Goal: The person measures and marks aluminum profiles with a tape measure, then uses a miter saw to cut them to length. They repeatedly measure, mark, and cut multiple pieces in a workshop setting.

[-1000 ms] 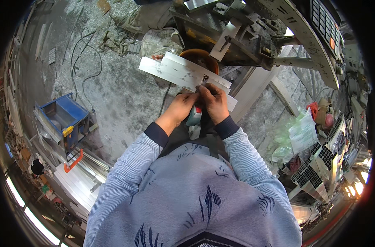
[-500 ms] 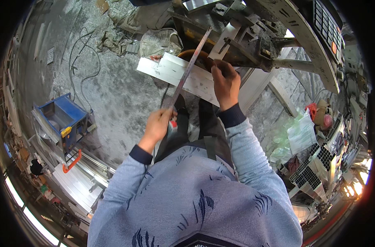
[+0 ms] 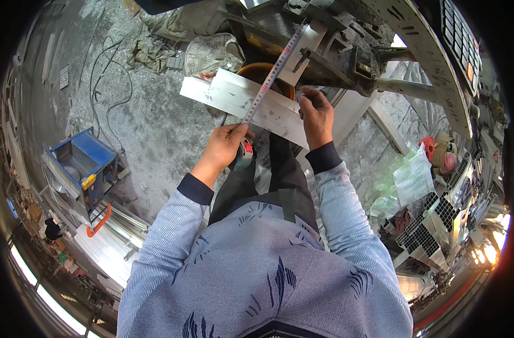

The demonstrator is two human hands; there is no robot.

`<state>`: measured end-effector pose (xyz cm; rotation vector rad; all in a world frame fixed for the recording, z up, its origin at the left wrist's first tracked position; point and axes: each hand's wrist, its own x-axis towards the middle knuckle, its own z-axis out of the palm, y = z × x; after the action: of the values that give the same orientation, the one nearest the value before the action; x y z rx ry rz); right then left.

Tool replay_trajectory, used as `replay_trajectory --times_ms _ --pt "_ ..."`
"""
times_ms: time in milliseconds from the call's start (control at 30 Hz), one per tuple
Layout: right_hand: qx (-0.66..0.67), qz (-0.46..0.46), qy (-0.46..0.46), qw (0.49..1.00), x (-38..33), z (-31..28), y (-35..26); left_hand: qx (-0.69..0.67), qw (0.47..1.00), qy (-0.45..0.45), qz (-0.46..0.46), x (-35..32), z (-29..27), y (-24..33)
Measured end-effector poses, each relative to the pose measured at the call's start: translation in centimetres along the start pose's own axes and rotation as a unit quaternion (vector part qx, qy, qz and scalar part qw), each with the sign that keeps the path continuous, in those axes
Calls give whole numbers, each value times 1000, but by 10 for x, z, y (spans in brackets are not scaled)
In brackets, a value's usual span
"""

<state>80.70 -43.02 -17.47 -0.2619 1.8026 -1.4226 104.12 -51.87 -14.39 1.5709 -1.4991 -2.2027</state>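
In my left hand [image 3: 219,150] is a tape measure [image 3: 246,147] with a grey and red case. Its pulled-out blade [image 3: 265,84] slants up and away across pale metal strips [image 3: 234,93], and its far end reaches a metal block on the dark machine [image 3: 330,65]. My right hand [image 3: 318,121] hovers near the right end of the strips, fingers curled and thumb pressed toward them. Whatever lies between those fingers, if anything, is too small to make out. Partly behind the blade shows an orange round rim [image 3: 251,69].
A blue open-topped box-like machine [image 3: 82,155] stands on the floor at left, near a loose black cable [image 3: 93,93]. A keypad panel [image 3: 459,42] is at upper right. Plastic sheeting [image 3: 412,177] and black mesh racks [image 3: 420,239] lie at right.
My left hand and the tape case have moved up and slightly right, toward the strips. The blade has turned its marked face into view. My right hand has shifted slightly right and down.
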Motion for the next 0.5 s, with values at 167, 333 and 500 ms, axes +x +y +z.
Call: replay_trajectory --times_ms 167,333,500 --pt "22 -25 -34 999 10 5 -19 4 1000 -16 7 7 1 3" --pt "58 1 -83 995 18 11 -26 13 999 -39 16 8 -1 8" --pt "136 39 -121 982 25 16 -18 17 999 -29 35 7 1 9"
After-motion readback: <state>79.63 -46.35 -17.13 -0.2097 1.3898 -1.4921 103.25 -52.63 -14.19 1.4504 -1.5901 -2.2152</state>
